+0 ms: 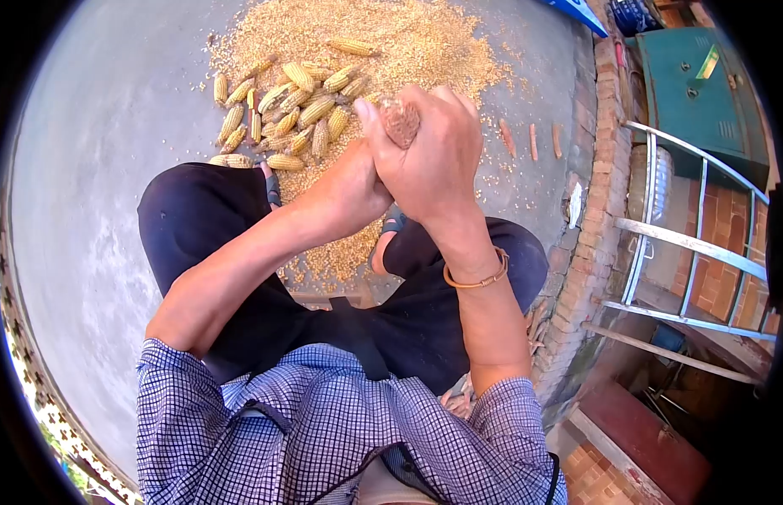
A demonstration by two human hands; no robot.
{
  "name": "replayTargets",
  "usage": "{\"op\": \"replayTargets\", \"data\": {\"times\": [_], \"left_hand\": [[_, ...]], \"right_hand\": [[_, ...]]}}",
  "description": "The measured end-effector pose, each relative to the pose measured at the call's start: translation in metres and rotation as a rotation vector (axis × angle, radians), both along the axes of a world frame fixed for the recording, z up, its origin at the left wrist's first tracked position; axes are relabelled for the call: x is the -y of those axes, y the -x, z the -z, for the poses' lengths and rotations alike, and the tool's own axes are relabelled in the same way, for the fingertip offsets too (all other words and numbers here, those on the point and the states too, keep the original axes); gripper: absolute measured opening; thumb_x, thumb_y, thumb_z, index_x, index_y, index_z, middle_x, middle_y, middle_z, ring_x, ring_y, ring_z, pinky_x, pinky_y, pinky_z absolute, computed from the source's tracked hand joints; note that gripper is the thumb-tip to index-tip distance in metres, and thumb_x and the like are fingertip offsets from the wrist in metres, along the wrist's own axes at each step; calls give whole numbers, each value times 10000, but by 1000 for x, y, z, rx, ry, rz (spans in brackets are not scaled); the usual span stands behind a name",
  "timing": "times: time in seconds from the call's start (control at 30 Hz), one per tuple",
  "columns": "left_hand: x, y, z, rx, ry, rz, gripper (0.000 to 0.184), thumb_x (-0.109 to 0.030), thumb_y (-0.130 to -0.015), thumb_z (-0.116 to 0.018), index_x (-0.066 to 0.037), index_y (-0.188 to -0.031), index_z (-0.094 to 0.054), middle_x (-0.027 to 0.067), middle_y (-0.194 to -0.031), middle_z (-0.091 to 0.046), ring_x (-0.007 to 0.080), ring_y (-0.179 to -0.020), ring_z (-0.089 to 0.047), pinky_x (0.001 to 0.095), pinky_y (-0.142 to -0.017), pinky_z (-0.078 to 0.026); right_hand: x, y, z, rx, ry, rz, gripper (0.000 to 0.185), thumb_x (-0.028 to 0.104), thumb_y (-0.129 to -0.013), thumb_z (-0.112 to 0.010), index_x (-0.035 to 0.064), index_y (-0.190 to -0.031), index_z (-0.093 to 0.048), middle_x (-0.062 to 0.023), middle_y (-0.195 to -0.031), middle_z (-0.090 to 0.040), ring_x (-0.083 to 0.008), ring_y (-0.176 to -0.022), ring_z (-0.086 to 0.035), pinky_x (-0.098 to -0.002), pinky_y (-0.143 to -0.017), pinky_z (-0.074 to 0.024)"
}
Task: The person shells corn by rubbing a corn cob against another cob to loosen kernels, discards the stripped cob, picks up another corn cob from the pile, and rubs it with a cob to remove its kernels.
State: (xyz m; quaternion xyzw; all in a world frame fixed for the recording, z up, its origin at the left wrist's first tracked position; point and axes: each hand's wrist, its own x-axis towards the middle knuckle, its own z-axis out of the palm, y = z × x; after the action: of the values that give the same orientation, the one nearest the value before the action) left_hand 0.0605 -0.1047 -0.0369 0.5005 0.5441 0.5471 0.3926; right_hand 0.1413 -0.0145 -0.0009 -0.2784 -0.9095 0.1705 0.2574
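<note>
Held up in front of my knees, a reddish corn cob [400,123] shows its end between the thumb and fingers of my right hand [442,156]. My left hand [355,183] is closed against the right one, low on the same cob; most of its fingers are hidden. Beyond my hands lies a pile of yellow corn ears [317,109], some partly bare. Loose corn kernels [408,38] spread thickly behind the pile and also lie on the floor between my feet.
Several stripped cobs [533,141] lie to the right on the grey concrete floor [97,210]. A low brick edge [595,194] runs along that side, with a metal rail frame [695,244] and a green cabinet [690,93] past it. More bare cobs [459,400] lie beside my right hip.
</note>
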Motion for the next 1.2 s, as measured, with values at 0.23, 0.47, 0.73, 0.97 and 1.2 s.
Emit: {"op": "replayTargets", "data": {"times": [0.23, 0.47, 0.73, 0.97, 1.2], "left_hand": [[-4, -5, 14, -270, 219, 65, 343, 8, -834, -589, 57, -1161, -499, 240, -1002, -623, 350, -1016, -610, 434, -856, -484], [-14, -7, 12, -144, 271, -8, 386, -23, -839, -597, 75, -1192, -477, 260, -1035, -625, 377, -1022, -609, 428, -878, -467], [-12, -7, 18, -440, 24, -123, 180, -48, -779, -603, 45, -933, -589, 228, -807, -652, 437, -764, -633, 493, -674, -504], [-6, -7, 15, -649, 199, -122, 255, -17, -820, -534, 65, -1019, -396, 266, -727, -617, 455, -703, -623, 512, -614, -493], [-11, 1, 19, -345, 172, -163, 282, -25, -834, -567, 36, -1082, -448, 284, -869, -571, 467, -873, -561, 500, -764, -434]], "right_hand": [[-9, 3, -8, -4, 414, 254, 355, 344, -842, -715, -2, -767, -692, -132, -666, -644, -225, -659, -601, -372, -680, -445], [-26, -12, 4, -436, 814, 148, 417, 415, -900, -677, 12, -994, -728, -83, -911, -719, -134, -839, -615, -316, -806, -478], [-5, 5, 34, -278, 175, 192, 362, 329, -882, -698, -19, -975, -656, -209, -1156, -602, -248, -945, -620, -355, -836, -472], [-19, 14, 42, -393, 375, 363, 213, 174, -918, -656, -15, -828, -619, -46, -711, -617, -166, -586, -576, -307, -585, -476], [-22, 12, 14, -697, 984, 357, 219, 196, -941, -631, -22, -938, -650, -64, -875, -663, -142, -815, -620, -296, -742, -491]]}}
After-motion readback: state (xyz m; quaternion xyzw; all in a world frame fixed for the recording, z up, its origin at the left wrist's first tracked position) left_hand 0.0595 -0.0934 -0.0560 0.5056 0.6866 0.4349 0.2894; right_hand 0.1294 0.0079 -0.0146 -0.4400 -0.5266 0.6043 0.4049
